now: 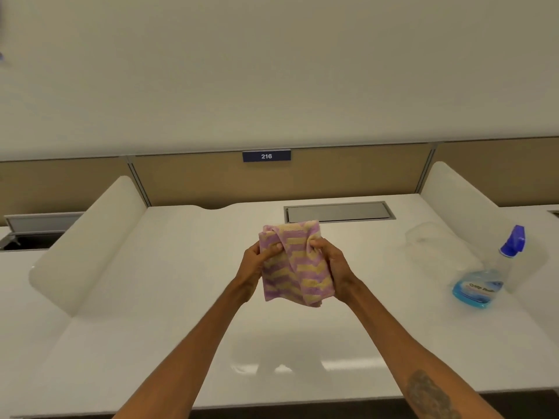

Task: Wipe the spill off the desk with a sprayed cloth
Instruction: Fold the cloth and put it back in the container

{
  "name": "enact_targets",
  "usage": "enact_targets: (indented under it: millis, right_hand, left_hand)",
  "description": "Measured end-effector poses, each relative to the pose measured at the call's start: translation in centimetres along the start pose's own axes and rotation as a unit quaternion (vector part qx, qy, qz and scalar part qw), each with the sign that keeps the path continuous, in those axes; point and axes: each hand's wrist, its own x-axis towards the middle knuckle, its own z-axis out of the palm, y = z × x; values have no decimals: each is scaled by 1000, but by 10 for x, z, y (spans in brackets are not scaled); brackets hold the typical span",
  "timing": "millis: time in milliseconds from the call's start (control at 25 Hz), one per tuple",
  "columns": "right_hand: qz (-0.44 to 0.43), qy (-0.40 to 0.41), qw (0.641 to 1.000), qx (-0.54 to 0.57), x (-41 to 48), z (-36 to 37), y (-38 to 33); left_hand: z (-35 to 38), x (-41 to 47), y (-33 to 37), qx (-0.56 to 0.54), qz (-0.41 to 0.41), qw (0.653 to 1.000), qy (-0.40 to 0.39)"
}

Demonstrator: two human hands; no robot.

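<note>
A purple and yellow striped cloth hangs bunched in the air above the middle of the white desk. My left hand grips its left edge and my right hand grips its right edge. A clear spray bottle with a blue trigger head and some blue liquid stands on the desk at the right, apart from both hands. I cannot make out a spill on the glossy desk surface.
White curved dividers stand at the left and right of the desk. A grey cable hatch lies at the back. A tan partition with a blue "216" sign closes the rear. The front edge runs near the frame's bottom.
</note>
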Motion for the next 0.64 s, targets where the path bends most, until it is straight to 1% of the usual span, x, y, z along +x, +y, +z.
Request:
enact_targets:
  millis: [80, 120, 200, 280, 320, 360, 400, 440, 520, 560, 600, 640]
  right_hand:
    - [-59, 31, 992, -109, -3, -4, -9]
    - [-93, 60, 980, -165, -4, -5, -14]
    - [-148, 118, 947, -260, -4, -4, -19]
    - [-204, 181, 903, -331, -4, -4, -21]
    - [-243, 210, 872, -369, -4, -6, -21]
    - [-284, 234, 830, -419, -4, -8, -21]
    - [-323, 246, 779, -477, -5, -9, -22]
    - [-355, 244, 729, -533, -7, -8, -25]
    - [-392, 223, 649, -613, -11, -3, -30]
    - [-402, 214, 620, -639, -12, 0, -32]
    - [-403, 211, 601, -657, -13, 3, -33]
    - [-397, 214, 593, -667, -13, 6, -34]
  left_hand:
    - [7, -1, 4, 19, 24, 999, 19]
    - [11, -2, 6, 22, 35, 999, 22]
    - [19, -3, 8, 27, 57, 998, 20]
    - [26, -2, 8, 30, 70, 997, 21]
    - [31, -2, 9, 33, 74, 996, 26]
    - [34, -1, 11, 34, 76, 996, 32]
    - [37, -1, 13, 33, 77, 996, 36]
    - [40, 1, 15, 30, 79, 996, 39]
    - [45, 3, 21, 28, 84, 995, 44]
    - [48, 4, 24, 32, 86, 995, 50]
    - [52, 5, 28, 38, 90, 994, 54]
    - [55, 6, 31, 41, 95, 993, 54]
